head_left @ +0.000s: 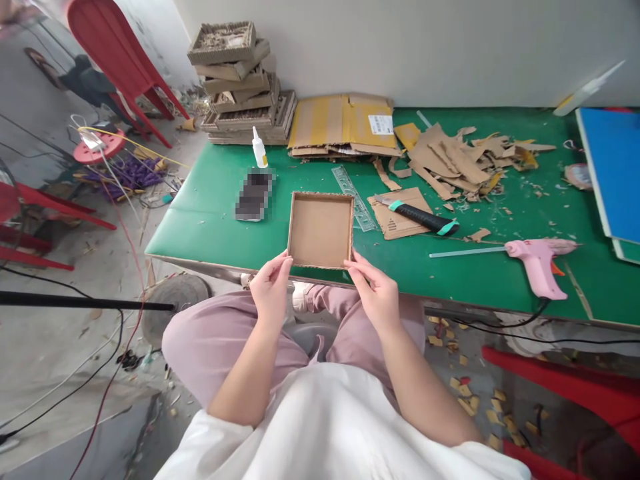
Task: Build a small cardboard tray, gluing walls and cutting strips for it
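A shallow square cardboard tray [321, 230] with low walls is held at the front edge of the green table [200, 233]. My left hand [271, 288] pinches its near left corner, and my right hand [374, 291] grips the near right corner. Inside, the tray shows a plain brown bottom. Just to its right lie a clear ruler [354, 200] and a black and teal utility knife [425, 218], the knife resting on a flat cardboard piece [400, 232]. Farther right, a pink glue gun [540, 263] lies with a glue stick in its back end.
Several cardboard trays [235, 83] are stacked at the back left, beside a folded yellow-brown carton [343, 127]. A white glue bottle [259, 148] stands behind a blurred phone [254, 193]. Cardboard scraps [460, 160] cover the back right. A blue board [613, 167] is at the right edge.
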Demonstrator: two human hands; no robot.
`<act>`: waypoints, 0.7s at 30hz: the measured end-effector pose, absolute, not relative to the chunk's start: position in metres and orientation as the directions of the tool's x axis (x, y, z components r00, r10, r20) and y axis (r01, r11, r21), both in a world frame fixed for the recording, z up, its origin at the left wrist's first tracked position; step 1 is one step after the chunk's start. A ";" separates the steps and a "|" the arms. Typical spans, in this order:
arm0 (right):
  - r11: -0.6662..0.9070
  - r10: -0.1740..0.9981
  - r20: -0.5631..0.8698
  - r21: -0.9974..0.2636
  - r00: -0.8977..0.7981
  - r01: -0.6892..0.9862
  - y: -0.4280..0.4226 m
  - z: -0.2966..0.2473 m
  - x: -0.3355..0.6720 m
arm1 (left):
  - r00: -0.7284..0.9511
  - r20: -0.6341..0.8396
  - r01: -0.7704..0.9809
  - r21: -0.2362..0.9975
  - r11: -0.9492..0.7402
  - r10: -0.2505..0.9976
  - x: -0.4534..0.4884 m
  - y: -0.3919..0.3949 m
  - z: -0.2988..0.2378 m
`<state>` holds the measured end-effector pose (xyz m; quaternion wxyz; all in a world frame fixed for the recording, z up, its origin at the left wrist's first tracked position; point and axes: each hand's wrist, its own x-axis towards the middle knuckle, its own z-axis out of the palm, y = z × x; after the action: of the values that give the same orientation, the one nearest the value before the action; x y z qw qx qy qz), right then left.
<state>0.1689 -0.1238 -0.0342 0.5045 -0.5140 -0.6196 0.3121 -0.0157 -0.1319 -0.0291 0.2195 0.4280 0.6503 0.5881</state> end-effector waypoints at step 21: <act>0.064 0.976 0.022 -0.980 0.219 -0.189 -0.128 -0.022 0.183 | -0.432 0.325 0.178 0.945 -0.273 0.841 0.007 -0.159 -0.001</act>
<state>0.1830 -0.1279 -0.0223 0.6084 -0.4890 -0.4023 0.4784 0.0069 -0.1591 -0.0013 0.2564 0.4672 0.5455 0.6469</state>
